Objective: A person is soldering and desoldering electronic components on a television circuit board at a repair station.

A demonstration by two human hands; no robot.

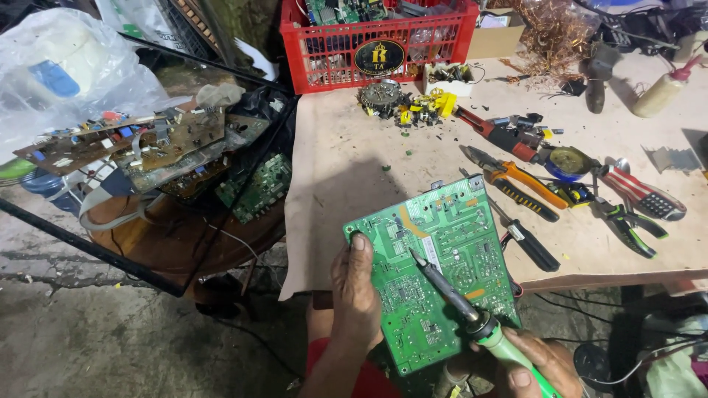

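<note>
Over my lap, my left hand [355, 289] pinches the green board [435, 276]; my right hand [535, 362] squeezes the soldering iron [472, 313], its tip on the board.

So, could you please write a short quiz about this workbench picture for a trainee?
1. True or false: the left hand grips the green circuit board by its edge.
2. What does the right hand hold? A) pliers B) a soldering iron C) a hammer
3. Fill in: the iron's tip rests on the ____.

Key: 1 true; 2 B; 3 board. The red crate stands at the back of the table.
</note>
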